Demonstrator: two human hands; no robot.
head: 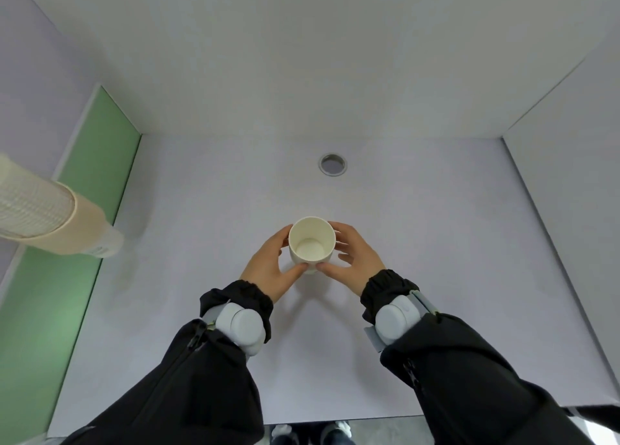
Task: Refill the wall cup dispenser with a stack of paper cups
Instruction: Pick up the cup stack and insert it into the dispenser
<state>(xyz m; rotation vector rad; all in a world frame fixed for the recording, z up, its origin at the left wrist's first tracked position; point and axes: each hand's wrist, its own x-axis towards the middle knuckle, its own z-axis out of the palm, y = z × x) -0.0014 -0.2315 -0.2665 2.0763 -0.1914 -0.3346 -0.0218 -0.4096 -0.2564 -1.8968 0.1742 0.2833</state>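
Observation:
A cream paper cup (312, 243), or a short stack seen from above, stands upright and open-side up on the white desk (436, 277). My left hand (271, 270) wraps its left side and my right hand (355, 260) wraps its right side, thumbs meeting at the near wall. How many cups are nested I cannot tell. The wall cup dispenser (50, 216) juts in from the left edge: a clear tube full of stacked cup rims, with one cup's beige body sticking out at its lower end.
White partition walls enclose the desk at the back and right. A green panel (67, 243) runs along the left side. A grey cable grommet (332, 164) sits in the desk beyond the cup. Shoes (312, 433) show below the front edge.

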